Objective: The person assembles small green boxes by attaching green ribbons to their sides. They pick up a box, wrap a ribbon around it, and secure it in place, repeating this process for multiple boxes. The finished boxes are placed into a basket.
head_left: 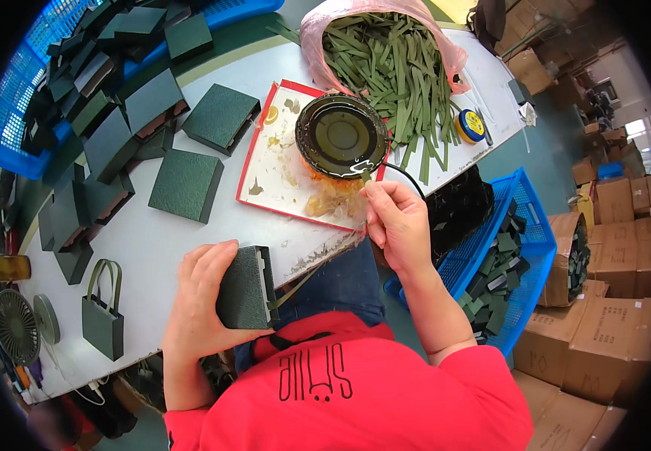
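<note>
My left hand (209, 293) is wrapped round a dark green box (244, 289), tilted on its side close to my body. From the box's open edge a green ribbon (295, 288) trails off to the right. My right hand (399, 222) is closed in a pinch on a ribbon end (366, 177), held at the near rim of a round black pot (340, 139) of dark, shiny liquid. Whether both ribbon parts belong to one strip cannot be seen. The pot stands in a white tray with a red rim (295, 213), smeared with yellowish residue.
A pink plastic bag (312, 37) spills green ribbons (393, 68) behind the pot. Several green boxes (185, 185) and a small handled bag (103, 323) lie at left, near a fan (16, 327). Blue baskets (527, 225) hold more pieces. A round tin (470, 126) sits right.
</note>
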The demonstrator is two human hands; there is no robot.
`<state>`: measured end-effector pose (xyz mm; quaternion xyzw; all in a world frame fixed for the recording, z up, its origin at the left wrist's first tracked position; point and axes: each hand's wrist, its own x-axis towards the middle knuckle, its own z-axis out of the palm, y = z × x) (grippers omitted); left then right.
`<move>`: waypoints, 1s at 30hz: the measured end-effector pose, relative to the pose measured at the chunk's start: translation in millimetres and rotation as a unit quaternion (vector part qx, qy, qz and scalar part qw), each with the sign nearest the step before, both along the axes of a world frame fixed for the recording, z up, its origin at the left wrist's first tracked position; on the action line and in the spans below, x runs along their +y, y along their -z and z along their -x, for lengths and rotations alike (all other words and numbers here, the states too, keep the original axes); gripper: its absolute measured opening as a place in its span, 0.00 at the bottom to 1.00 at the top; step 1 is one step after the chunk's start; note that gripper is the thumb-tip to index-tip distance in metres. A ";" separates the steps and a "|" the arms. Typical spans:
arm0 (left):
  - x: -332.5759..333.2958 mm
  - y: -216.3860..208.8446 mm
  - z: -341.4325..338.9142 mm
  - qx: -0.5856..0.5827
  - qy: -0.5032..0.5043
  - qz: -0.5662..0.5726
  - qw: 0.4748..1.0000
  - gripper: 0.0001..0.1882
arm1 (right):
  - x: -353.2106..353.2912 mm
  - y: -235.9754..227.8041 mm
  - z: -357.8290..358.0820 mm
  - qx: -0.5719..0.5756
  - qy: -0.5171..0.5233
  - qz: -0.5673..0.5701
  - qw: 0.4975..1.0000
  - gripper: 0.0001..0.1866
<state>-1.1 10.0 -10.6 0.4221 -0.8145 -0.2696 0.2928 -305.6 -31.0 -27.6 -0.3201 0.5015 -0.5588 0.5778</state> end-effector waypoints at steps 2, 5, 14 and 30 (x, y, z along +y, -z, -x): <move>-0.4 -0.1 0.5 0.002 0.002 0.001 1.000 0.57 | -3.7 2.3 -0.3 -0.009 0.004 -0.005 1.000 0.11; -0.5 -0.5 1.1 0.000 0.003 0.005 1.000 0.57 | -7.5 4.7 -1.3 -0.017 0.012 -0.012 1.000 0.10; -1.1 2.1 -0.4 -0.020 0.009 0.014 1.000 0.60 | -13.4 2.3 -2.3 0.002 0.015 -0.030 0.999 0.12; -7.6 -7.8 2.2 0.004 0.005 -0.007 1.000 0.54 | 22.4 -16.7 -7.8 -0.005 -0.117 0.012 0.993 0.09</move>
